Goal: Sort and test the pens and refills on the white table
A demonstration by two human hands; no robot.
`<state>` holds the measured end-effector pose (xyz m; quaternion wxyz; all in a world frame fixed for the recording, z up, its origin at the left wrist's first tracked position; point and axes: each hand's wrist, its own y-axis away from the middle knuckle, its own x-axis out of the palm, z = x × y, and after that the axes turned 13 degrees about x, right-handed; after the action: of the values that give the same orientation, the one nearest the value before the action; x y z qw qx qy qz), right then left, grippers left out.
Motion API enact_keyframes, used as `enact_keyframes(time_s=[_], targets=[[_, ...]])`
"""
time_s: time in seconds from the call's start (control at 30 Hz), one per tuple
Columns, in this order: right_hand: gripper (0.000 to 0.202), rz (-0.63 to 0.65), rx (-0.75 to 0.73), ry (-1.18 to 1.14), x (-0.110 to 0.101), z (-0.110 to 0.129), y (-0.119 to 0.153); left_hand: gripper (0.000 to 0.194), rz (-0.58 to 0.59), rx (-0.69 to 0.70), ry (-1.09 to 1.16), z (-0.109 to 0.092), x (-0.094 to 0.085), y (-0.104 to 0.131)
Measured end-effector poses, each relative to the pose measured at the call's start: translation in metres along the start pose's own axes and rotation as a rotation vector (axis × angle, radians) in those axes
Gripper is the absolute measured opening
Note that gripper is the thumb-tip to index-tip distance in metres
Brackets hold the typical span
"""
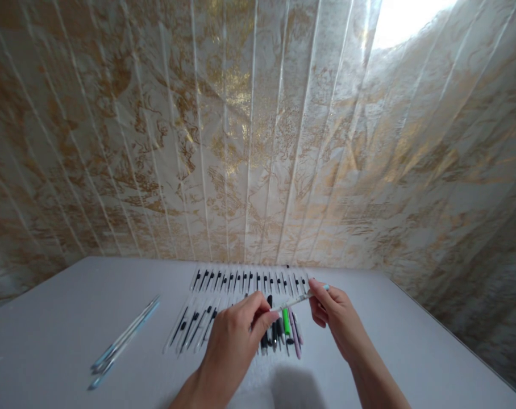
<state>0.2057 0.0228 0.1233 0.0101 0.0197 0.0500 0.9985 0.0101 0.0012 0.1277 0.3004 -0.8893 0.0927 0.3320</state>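
A slim white pen (297,300) with a pale blue right end is stretched between my two hands above the table. My left hand (236,329) pinches its left end between thumb and fingers. The thumb and fingers of my right hand (333,308) are closed around the pen near the blue end. Below my hands lies a cluster of pens, among them a bright green one (286,322), a pinkish one (296,335) and several black ones (274,334). My left hand hides part of this cluster.
Along the white table's (40,318) back runs a row of clear, slender pieces with black parts (237,280). Similar pieces (192,328) lie nearer, left of my left hand. Several long pale-blue and clear sticks (128,335) rest farther left. A gold-patterned curtain (224,142) hangs behind.
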Motion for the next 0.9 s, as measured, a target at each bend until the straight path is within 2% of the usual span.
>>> enact_keyframes(time_s=[0.13,0.2,0.23,0.37,0.53,0.7,0.8,0.9], targets=[[0.032,0.228,-0.058,0.092,-0.012,0.015,0.01,0.04,0.032,-0.017,-0.001,0.003,-0.006,-0.002],[0.033,0.302,-0.023,0.203,-0.019,0.021,0.014,0.04,0.031,-0.02,-0.006,0.005,-0.008,-0.003],[0.036,0.3,0.001,0.263,-0.022,0.023,0.015,0.038,0.031,-0.018,-0.009,0.005,-0.009,-0.003],[0.058,0.159,0.071,0.465,-0.028,0.019,0.011,0.034,0.035,-0.009,0.001,0.004,-0.01,-0.004],[0.039,0.203,0.002,0.449,-0.031,0.017,0.011,0.032,0.021,-0.031,0.007,0.002,-0.01,-0.004],[0.051,0.233,0.075,0.496,-0.029,0.017,0.012,0.031,0.02,-0.047,0.05,0.002,-0.009,-0.003],[0.039,0.222,0.02,0.368,-0.027,0.017,0.01,0.032,0.032,-0.084,0.125,-0.001,-0.011,-0.004],[0.04,0.213,0.065,0.32,-0.027,0.017,0.009,0.032,0.04,-0.12,0.21,-0.003,-0.013,-0.005]])
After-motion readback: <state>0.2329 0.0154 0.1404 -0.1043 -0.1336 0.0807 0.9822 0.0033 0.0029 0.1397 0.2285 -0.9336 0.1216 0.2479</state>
